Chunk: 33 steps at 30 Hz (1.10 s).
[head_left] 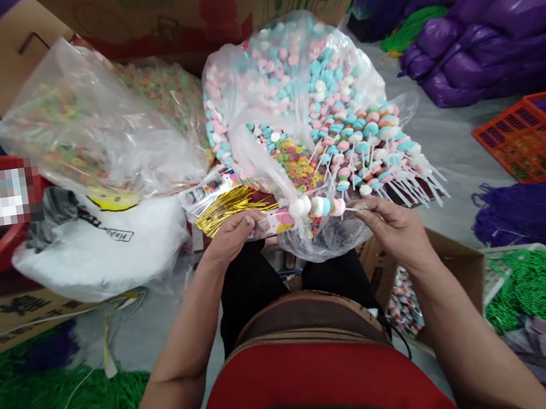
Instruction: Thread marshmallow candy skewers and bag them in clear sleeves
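My left hand (231, 238) is closed on a small clear printed wrapper (278, 221), pinching it near one end. My right hand (396, 225) pinches the white stick of a candy skewer (322, 207), threaded with white, blue and pink sweets. The skewer's white tip lies at the wrapper's right end; whether it is inside, I cannot tell. Gold twist ties (226, 210) and a stack of printed wrappers (211, 189) lie just beyond my left hand. Several more candy skewers (370, 141) are heaped beyond my right hand, sticks toward me, beside loose ring-shaped gummies (298, 164).
A big clear bag of pink, blue and white sweets (278, 56) stands ahead, and a bag of gummy rings (60, 118) to its left. A red basin (34, 189) is far left. An open cardboard box (455, 268) and an orange crate (520, 138) sit at the right.
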Each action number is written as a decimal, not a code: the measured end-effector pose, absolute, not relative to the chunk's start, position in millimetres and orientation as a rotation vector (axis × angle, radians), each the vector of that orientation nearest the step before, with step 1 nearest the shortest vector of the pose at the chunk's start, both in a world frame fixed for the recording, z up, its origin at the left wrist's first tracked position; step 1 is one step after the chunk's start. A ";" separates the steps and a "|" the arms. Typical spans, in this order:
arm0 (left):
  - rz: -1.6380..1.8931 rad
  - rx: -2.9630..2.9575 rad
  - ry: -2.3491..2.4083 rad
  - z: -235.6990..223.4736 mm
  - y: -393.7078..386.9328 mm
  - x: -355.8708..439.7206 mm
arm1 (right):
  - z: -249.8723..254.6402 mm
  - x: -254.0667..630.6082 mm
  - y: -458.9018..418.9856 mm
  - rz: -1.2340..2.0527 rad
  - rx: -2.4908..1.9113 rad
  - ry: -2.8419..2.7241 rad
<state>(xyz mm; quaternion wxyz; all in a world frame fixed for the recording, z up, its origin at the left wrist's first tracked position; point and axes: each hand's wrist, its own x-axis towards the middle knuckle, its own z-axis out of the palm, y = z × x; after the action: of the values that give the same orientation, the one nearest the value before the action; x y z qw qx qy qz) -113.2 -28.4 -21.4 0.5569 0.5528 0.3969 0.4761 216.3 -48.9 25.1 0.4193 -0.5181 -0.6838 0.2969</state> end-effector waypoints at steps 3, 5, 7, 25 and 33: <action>1.070 1.346 0.953 -21.5 -27.1 -113.1 | 24.2 220.8 -48.5 0.662 -1.330 -1.765; 1.034 1.386 1.000 -18.1 -26.5 -111.7 | 25.2 222.4 -48.9 0.655 -1.342 -1.758; 1.001 1.435 1.086 -10.7 -27.3 -108.8 | 27.4 221.6 -50.2 0.710 -1.352 -1.716; 1.323 1.654 1.367 33.6 -34.0 -59.1 | 19.5 172.5 -80.1 0.850 -1.360 -1.663; 1.103 1.905 1.429 30.5 -28.5 -68.9 | 7.6 150.6 -96.3 1.286 -1.250 -1.678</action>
<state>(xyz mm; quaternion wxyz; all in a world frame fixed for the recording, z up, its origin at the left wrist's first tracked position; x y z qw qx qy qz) -68.9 -28.5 30.5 0.2556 0.7016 0.5265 0.4065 150.6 -96.3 7.6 0.3363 -0.4793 -0.6434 0.4932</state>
